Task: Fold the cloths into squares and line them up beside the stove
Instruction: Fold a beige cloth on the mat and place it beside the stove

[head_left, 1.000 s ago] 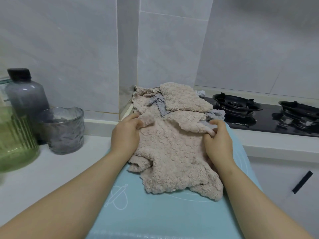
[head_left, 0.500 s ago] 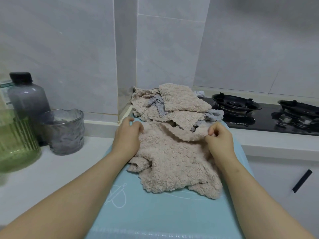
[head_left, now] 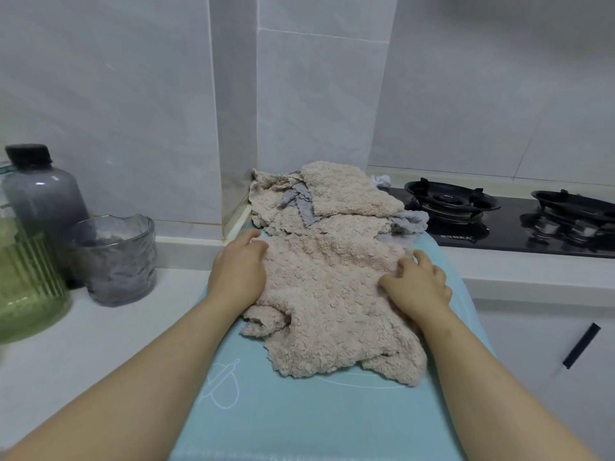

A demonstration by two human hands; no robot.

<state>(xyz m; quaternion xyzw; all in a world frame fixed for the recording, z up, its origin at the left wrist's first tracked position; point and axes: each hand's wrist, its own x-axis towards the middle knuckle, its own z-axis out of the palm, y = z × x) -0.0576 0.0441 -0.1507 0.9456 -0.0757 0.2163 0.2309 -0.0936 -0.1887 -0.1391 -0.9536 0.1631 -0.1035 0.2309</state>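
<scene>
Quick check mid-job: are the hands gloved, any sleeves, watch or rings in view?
No. The left hand and right hand are bare, without gloves. Both forearms are uncovered as far as the frame shows; no sleeve, watch, bracelet or ring is visible.

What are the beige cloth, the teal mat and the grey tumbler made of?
Beige cloth: looks like plush microfibre fleece, matte, nubby pile.
Teal mat: probably silicone, smooth, printed white outlines.
Grey tumbler: likely glass, translucent, rippled wall.

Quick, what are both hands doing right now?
Left hand: open, resting flat on the beige cloth.
Right hand: fingers bent on the cloth; grip cannot be told.
</scene>
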